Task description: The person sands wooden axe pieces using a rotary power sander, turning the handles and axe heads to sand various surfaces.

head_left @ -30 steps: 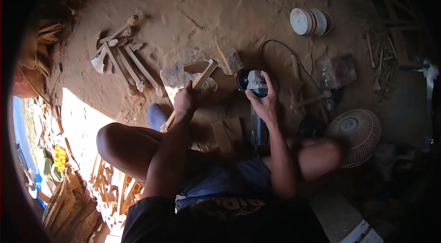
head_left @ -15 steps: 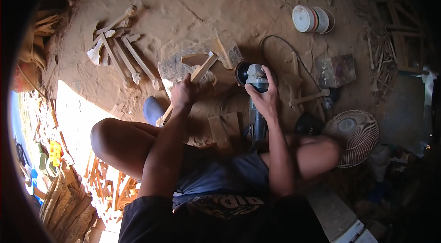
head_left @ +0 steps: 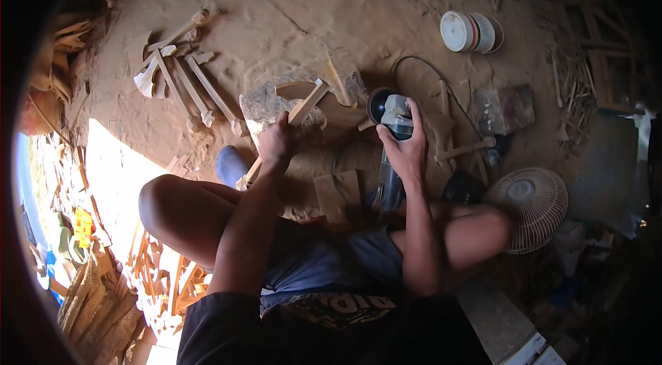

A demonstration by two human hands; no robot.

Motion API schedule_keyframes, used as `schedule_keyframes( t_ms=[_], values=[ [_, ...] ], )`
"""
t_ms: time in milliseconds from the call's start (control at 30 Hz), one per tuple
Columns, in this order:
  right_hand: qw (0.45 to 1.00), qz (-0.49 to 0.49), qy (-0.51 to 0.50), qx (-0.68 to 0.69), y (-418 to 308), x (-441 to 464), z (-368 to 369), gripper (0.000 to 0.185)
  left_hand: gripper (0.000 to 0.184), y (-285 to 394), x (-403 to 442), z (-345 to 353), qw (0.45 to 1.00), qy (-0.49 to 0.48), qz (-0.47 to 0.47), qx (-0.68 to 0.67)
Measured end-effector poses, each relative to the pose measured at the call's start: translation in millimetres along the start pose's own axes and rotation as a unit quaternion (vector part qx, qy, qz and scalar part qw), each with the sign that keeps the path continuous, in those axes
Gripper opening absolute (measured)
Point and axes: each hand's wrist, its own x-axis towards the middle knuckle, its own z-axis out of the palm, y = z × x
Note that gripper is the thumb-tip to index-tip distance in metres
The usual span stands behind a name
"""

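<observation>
On the left side of the head view, the left hand (head_left: 276,141) is closed around a wooden stick (head_left: 309,103), whose upper end appears over a rough block (head_left: 256,108) on the sandy floor (head_left: 331,13). The stick is tilted, and its place is almost the same as half a second ago. On the right side of the same view, the right hand (head_left: 405,148) holds a power tool (head_left: 390,177) (it looks like an angle grinder) near its head, with thumb and fingers spread around it. What has changed is this tool: it has moved a little to the right, so its dark round disc (head_left: 378,105) now stands farther from the end of the stick. For the work, I judge this means that the disc is not shaping the wood at this moment, because a visible gap separates them. Whether the disc is spinning, I cannot tell.
</observation>
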Motion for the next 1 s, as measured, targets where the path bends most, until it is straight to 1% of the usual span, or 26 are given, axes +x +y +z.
schedule_keyframes(
  t_ms=[100, 200, 367, 433, 533, 667, 733, 867, 1000],
  values=[
    [0.995, 0.046, -0.053, 0.069, -13, -3, 11, 0.084, 0.052, 3, -3, -3, 1.000, 0.001, 0.003, -0.009],
    [0.988, 0.061, -0.081, 0.118, -32, -5, 22, 0.084, 0.050, 6, -1, -4, 1.000, -0.001, -0.010, 0.009],
    [0.988, 0.041, -0.108, 0.105, -52, -2, 29, 0.085, 0.047, 5, -1, 0, 1.000, 0.000, -0.015, 0.019],
    [0.989, 0.029, -0.106, 0.095, -55, -2, 31, 0.085, 0.047, 5, 0, 2, 0.999, 0.006, -0.026, 0.028],
    [0.991, 0.013, -0.102, 0.086, -54, -3, 34, 0.084, 0.050, 3, -1, -1, 1.000, 0.007, -0.008, 0.000],
    [0.991, 0.009, -0.099, 0.088, -53, -2, 35, 0.083, 0.055, 9, -3, -4, 1.000, 0.006, -0.012, 0.022],
    [0.993, -0.008, -0.094, 0.074, -50, -1, 36, 0.083, 0.057, 9, -2, -3, 0.999, 0.007, -0.013, 0.030],
    [0.996, -0.012, -0.077, 0.044, -47, -3, 35, 0.084, 0.052, 8, -3, -3, 1.000, 0.015, -0.005, 0.011],
    [0.995, 0.042, -0.072, 0.053, -37, -6, 32, 0.084, 0.043, 3, -2, 1, 1.000, 0.016, 0.003, 0.008]
  ],
)
